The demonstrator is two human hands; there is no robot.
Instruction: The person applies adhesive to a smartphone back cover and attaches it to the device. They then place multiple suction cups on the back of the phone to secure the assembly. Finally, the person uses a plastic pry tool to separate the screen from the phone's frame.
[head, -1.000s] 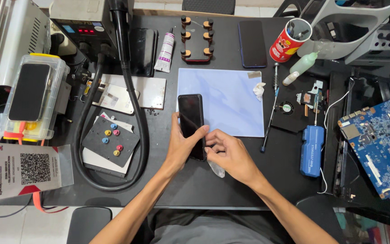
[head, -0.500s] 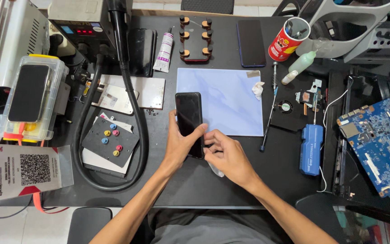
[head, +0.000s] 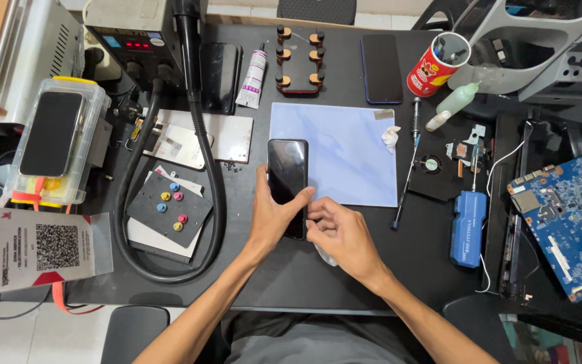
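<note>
Two hands: both on one black smartphone at the middle of the black table (head: 345, 269).
Far-left stock: clear plastic box (head: 55, 152) with a dark phone lying on top; a printed card (head: 38, 248) in front of it.
Left of centre: thick black hose (head: 213, 195) looping round a dark pad with coloured dots (head: 168, 207).
Left hand (head: 272, 219): fingers wrapped round the lower part of the smartphone (head: 287, 172), thumb across its glass, holding it.
Smartphone position: lengthwise, screen up, upper end overlapping the left edge of the pale blue mat (head: 345, 158).
Right hand (head: 338, 232): fingers curled narrow and pinched at the phone's lower right edge; a bit of white cloth or wipe shows beneath it, though whether it is gripped cannot be told.
Handling, judged: stiff, thin, light slab; glossy glass likely slippery and fragile; best held by the long side edges, not by the face.
Right of mat: screwdriver (head: 407, 172), blue tool case (head: 468, 228), blue circuit board (head: 564, 219).
</note>
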